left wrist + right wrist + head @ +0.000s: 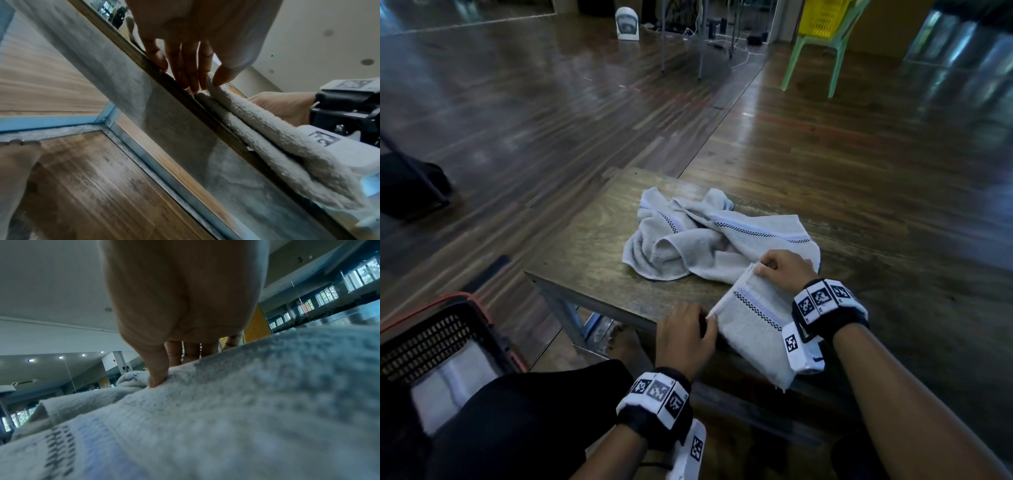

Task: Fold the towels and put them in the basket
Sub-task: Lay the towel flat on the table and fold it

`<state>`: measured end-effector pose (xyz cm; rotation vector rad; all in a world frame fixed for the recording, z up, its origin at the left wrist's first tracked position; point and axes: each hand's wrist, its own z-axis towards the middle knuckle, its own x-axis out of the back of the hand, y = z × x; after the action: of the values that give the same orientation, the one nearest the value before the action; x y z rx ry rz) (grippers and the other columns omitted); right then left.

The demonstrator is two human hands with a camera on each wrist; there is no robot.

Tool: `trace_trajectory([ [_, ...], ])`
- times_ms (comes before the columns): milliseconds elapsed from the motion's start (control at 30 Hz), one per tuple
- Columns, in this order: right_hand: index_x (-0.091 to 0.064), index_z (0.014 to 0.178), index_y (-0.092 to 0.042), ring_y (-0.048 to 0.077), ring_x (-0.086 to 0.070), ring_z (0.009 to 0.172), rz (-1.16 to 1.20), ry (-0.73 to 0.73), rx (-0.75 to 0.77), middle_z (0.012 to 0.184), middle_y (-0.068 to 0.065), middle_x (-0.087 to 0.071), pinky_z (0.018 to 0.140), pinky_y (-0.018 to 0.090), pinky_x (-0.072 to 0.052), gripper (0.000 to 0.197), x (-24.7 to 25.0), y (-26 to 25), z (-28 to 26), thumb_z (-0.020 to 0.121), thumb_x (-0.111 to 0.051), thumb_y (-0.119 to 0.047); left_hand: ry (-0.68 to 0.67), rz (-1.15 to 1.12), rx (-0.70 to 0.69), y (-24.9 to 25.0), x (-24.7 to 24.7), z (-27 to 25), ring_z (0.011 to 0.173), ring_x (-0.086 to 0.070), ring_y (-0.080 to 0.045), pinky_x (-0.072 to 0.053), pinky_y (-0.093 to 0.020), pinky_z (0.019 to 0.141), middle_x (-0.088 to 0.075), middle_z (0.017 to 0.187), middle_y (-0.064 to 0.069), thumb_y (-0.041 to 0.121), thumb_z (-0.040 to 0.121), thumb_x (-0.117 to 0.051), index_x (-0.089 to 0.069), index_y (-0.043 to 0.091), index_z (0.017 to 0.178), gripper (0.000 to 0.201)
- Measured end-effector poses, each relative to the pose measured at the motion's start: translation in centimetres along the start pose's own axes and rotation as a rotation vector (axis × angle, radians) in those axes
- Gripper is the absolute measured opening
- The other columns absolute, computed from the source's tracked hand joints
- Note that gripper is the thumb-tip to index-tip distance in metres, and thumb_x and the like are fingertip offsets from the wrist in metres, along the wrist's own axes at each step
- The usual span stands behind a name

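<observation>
So the folded towel [753, 325] is a pale grey terry one, with a black-and-white checkered stripe and a light lilac band running across it. It's folded into a narrow rectangle and laid at the near edge of the tabletop [592, 236], with its near corner hanging a little over that edge. In the left wrist view at least two thick fluffy layers can be seen stacked right at the wooden edge.

The left corner of the fold is pinched by the left hand [685, 337], thumb on top and fingers curled against the cloth at the tabletop's edge. The far corner is gripped by the right hand [782, 269], thumb pressed down into the pile and fingers bent over the hem.

Just behind it, touching it, a second towel [709, 240] of the same pattern is left in a crumpled heap mid-tabletop, creased and bunched up.

A black mesh basket [428, 339] with a red rim is sat on the floor down to the left, with something pale and folded-looking inside; what it is can't be made out for sure. Further back, a light green chair [822, 44] with a yellow crate [823, 17] on it can be seen on the wooden floor [517, 102].
</observation>
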<state>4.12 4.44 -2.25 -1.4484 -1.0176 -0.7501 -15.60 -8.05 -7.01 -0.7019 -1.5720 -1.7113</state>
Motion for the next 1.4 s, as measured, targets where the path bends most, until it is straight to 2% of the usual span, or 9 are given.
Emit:
trace_trajectory([
  [133,-0.055,0.081,-0.029,0.019,-0.055,0.095,-0.086,-0.063,-0.047,0.087,-0.007,-0.060,0.095,0.041,-0.026,0.016,-0.5,-0.5,0.1,0.090,-0.050,-0.040,-0.045,0.047,0.013,0.0,-0.1,0.3,0.098,-0.053,-0.021,-0.038,-0.036,0.081,-0.059,0.100,0.002,0.040,0.088,-0.048,-0.055,0.021,0.099,0.023],
  [300,-0.059,0.113,-0.022,0.024,-0.052,0.111,-0.246,-0.161,-0.054,0.116,0.000,-0.061,0.099,0.042,-0.023,0.030,-0.4,-1.4,0.3,0.089,-0.048,-0.037,-0.142,0.101,0.023,0.3,0.3,0.5,0.103,-0.052,-0.016,-0.042,-0.037,0.088,-0.058,0.108,0.005,0.052,0.086,-0.047,-0.059,0.025,0.106,0.037],
  [533,-0.065,0.077,-0.015,0.026,-0.063,0.087,-0.048,-0.196,-0.040,0.082,0.005,-0.066,0.081,0.040,-0.044,0.013,-0.1,-1.0,0.3,0.074,-0.064,-0.028,-0.175,0.088,0.092,1.1,1.0,1.0,0.099,-0.053,-0.018,-0.043,-0.038,0.086,-0.058,0.101,0.004,0.051,0.082,-0.054,-0.058,0.023,0.091,0.030],
  [600,-0.064,0.083,-0.016,0.022,-0.061,0.085,0.011,-0.191,0.005,0.087,0.004,-0.065,0.070,0.032,-0.046,0.013,0.3,-0.8,0.1,0.076,-0.067,-0.027,-0.166,0.052,0.109,1.5,1.3,1.0,0.096,-0.053,-0.018,-0.041,-0.035,0.083,-0.055,0.093,0.007,0.048,0.081,-0.056,-0.053,0.025,0.083,0.023],
  [700,-0.062,0.099,-0.013,0.018,-0.057,0.090,0.092,-0.176,0.084,0.098,0.003,-0.063,0.069,0.024,-0.043,0.022,1.8,-0.5,-0.7,0.082,-0.067,-0.026,-0.168,-0.086,0.147,1.9,1.4,0.9,0.087,-0.055,-0.016,-0.040,-0.031,0.075,-0.055,0.083,0.010,0.041,0.077,-0.061,-0.050,0.027,0.078,0.018],
  [833,-0.063,0.103,-0.011,0.020,-0.061,0.096,0.349,-0.154,0.150,0.103,0.007,-0.066,0.088,0.033,-0.049,0.021,4.8,0.5,-3.2,0.084,-0.067,-0.016,-0.143,-0.475,0.169,2.9,1.1,0.7,0.068,-0.053,-0.009,-0.040,-0.018,0.060,-0.055,0.074,0.009,0.020,0.079,-0.067,-0.045,0.024,0.077,0.022],
  [933,-0.062,0.107,-0.010,0.016,-0.063,0.094,0.503,-0.112,0.118,0.104,0.006,-0.067,0.087,0.027,-0.049,0.027,7.1,1.9,-5.8,0.082,-0.069,-0.011,-0.050,-0.756,0.158,4.4,1.1,0.7,0.076,-0.056,-0.009,-0.046,-0.015,0.065,-0.059,0.084,0.002,0.006,0.081,-0.067,-0.049,0.018,0.087,0.023],
  [1133,-0.060,0.104,-0.007,0.008,-0.064,0.086,0.601,-0.047,0.053,0.099,0.004,-0.066,0.075,0.014,-0.053,0.024,10.4,5.6,-12.9,0.081,-0.067,-0.007,0.004,-0.931,-0.025,9.1,2.3,1.3,0.076,-0.058,0.001,-0.047,-0.008,0.066,-0.061,0.087,0.004,0.004,0.085,-0.064,-0.054,0.010,0.102,0.021],
  [1400,-0.058,0.103,-0.005,-0.003,-0.064,0.070,0.759,0.122,-0.060,0.086,0.002,-0.067,0.063,0.015,-0.052,0.015,10.7,12.8,-17.6,0.087,-0.058,-0.004,-0.293,-0.468,-0.416,14.9,0.5,3.7,0.060,-0.047,-0.004,-0.036,-0.014,0.055,-0.052,0.069,0.008,0.016,0.089,-0.059,-0.053,0.017,0.095,0.009],
])
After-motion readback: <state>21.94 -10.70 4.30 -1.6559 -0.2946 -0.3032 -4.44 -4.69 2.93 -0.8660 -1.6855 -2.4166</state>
